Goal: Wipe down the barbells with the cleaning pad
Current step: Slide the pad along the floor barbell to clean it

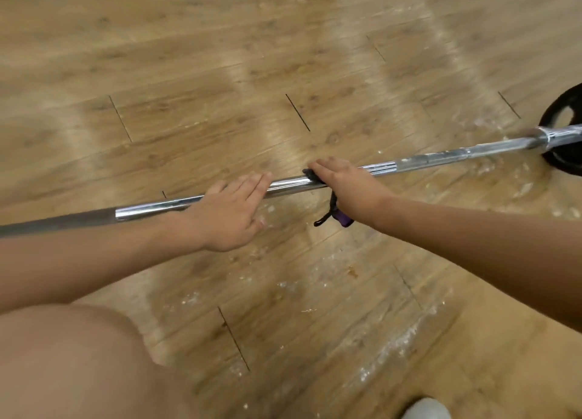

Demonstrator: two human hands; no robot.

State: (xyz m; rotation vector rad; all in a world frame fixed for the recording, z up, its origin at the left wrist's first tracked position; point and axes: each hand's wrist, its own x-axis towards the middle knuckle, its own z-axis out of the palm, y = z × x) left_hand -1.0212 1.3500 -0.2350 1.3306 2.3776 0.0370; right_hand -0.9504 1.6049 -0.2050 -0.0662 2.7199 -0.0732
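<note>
- at the far left edge we see the barbell (293, 184) enter the frame; it runs as a long slant up to the right edge, lying low over the wooden floor (189, 72).
- in the lower left corner a bare knee (78, 355) fills the frame.
- left of centre the left hand (230, 210) lies flat across the bar, fingers straight and close together, thumb spread to the side; it grips nothing.
- just right of it, at centre, we find the cleaning pad (310, 174), a dark scrap on the bar, with a purple piece and a black loop (324, 218) hanging below.
- the right hand (343, 185) presses down on the pad with fingers laid nearly straight over the bar; its thumb is hidden from us.
- at the right edge the bar's sleeve rests over a black weight plate (563, 163).
- white scuffs mark the floor at lower right, and a pale shoe (425, 410) shows at the bottom edge.
</note>
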